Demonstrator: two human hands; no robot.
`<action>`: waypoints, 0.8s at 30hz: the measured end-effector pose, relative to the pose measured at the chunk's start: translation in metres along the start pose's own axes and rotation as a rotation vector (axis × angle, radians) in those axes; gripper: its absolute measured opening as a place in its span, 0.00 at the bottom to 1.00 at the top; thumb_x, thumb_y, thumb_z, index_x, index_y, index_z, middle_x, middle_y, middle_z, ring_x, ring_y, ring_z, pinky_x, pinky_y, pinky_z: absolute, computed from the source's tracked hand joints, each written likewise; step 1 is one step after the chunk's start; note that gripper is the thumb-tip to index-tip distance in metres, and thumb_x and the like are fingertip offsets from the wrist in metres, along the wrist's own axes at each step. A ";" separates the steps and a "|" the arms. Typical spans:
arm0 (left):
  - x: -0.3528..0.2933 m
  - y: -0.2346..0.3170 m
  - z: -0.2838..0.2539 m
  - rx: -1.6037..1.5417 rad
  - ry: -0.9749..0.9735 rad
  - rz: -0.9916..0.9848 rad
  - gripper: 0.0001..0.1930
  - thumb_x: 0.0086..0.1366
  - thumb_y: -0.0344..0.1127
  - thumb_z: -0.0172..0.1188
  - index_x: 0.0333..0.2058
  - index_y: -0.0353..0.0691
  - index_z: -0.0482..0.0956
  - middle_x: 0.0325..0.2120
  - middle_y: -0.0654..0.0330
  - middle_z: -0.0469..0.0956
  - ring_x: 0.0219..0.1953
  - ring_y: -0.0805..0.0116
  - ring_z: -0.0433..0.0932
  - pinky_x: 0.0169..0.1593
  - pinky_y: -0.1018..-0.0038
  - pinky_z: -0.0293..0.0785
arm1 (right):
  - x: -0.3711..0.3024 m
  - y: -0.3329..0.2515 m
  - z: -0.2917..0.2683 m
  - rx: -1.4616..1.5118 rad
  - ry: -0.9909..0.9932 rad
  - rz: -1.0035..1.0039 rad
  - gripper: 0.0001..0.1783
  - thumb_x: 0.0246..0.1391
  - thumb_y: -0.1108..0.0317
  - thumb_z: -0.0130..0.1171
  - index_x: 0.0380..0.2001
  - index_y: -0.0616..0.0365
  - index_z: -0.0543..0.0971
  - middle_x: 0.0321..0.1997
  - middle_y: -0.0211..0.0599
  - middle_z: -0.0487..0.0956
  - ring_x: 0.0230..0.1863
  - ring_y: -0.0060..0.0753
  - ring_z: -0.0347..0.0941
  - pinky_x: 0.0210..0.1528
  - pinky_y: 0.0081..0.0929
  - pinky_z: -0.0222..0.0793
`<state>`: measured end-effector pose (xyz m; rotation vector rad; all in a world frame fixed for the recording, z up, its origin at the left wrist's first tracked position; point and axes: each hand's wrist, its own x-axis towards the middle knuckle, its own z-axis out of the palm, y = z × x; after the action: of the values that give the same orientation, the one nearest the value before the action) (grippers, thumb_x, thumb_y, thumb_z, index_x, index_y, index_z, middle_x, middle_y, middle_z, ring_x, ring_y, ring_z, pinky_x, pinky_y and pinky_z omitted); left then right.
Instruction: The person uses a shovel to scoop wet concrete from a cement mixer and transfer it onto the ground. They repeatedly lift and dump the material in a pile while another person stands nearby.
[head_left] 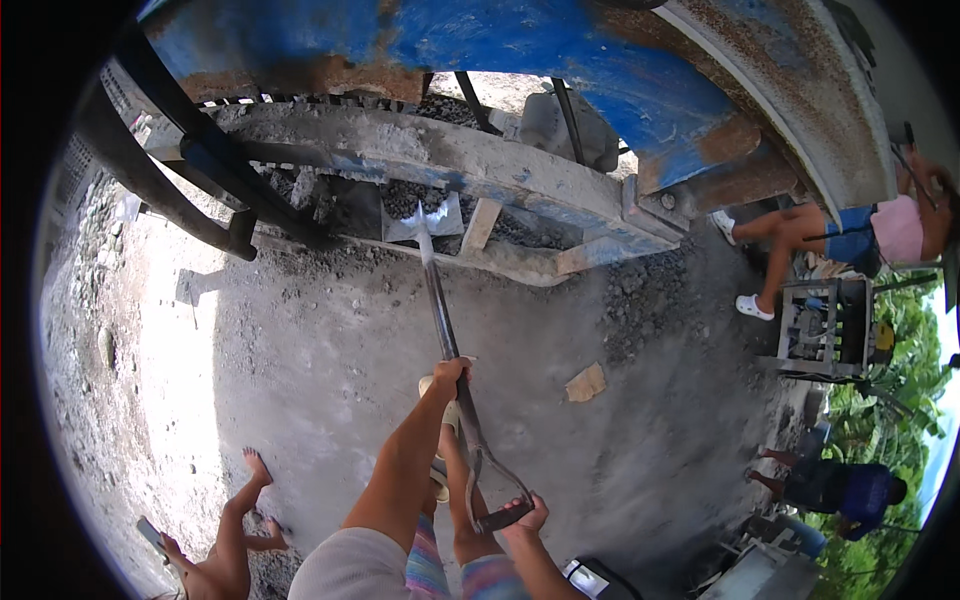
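A long shovel (438,305) slants away from me, held in both hands. My left hand (452,371) is wrapped round the middle of its shaft. At the near end, my right hand (528,515) grips the crossbar of the D-shaped handle. The pale metal blade (447,218) reaches inside a low, cement-caked frame (400,140) with patches of blue paint. Dark gravel (405,197) lies at the far part of the blade; whether the blade carries it or is pushed under it, I cannot tell.
Blue rusty machinery (300,40) overhangs the frame. Dark curved bars (150,180) stand at left. Loose gravel (645,300) and a torn cardboard piece (586,383) lie on the floor at right. People are nearby: one in pink (897,230), one in dark clothes (840,492), one barefoot (232,545).
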<state>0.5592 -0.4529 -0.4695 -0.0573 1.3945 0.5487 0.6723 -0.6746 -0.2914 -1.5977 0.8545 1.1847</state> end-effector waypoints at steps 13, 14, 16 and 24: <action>-0.115 -0.096 -0.007 -0.015 0.061 -0.045 0.06 0.39 0.28 0.52 0.10 0.36 0.66 0.09 0.57 0.65 0.11 0.65 0.65 0.16 0.73 0.61 | -0.054 -0.021 -0.148 0.055 -0.001 -0.062 0.12 0.40 0.58 0.47 0.15 0.53 0.64 0.10 0.32 0.63 0.13 0.31 0.60 0.18 0.29 0.57; -0.124 -0.111 -0.015 0.035 0.048 -0.045 0.06 0.39 0.28 0.52 0.10 0.36 0.66 0.09 0.57 0.65 0.11 0.65 0.65 0.16 0.73 0.61 | -0.059 -0.022 -0.166 0.106 0.006 -0.056 0.12 0.40 0.58 0.47 0.15 0.53 0.64 0.10 0.32 0.63 0.13 0.31 0.60 0.18 0.29 0.57; -0.148 -0.140 -0.025 -0.034 0.049 -0.125 0.06 0.41 0.31 0.55 0.15 0.38 0.66 0.12 0.58 0.65 0.13 0.65 0.65 0.17 0.71 0.63 | -0.068 -0.025 -0.209 0.055 0.012 -0.073 0.12 0.38 0.58 0.46 0.14 0.53 0.66 0.10 0.34 0.65 0.13 0.33 0.61 0.19 0.31 0.58; -0.269 -0.245 -0.031 0.256 0.062 -0.386 0.07 0.46 0.34 0.52 0.15 0.42 0.66 0.12 0.61 0.64 0.16 0.65 0.66 0.22 0.68 0.66 | -0.156 -0.033 -0.357 0.147 0.141 -0.162 0.12 0.40 0.62 0.47 0.16 0.59 0.66 0.10 0.39 0.66 0.09 0.34 0.63 0.14 0.29 0.61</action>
<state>0.6092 -0.7668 -0.2909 -0.1345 1.4587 0.0474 0.7650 -1.0030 -0.1002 -1.6108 0.8640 0.8844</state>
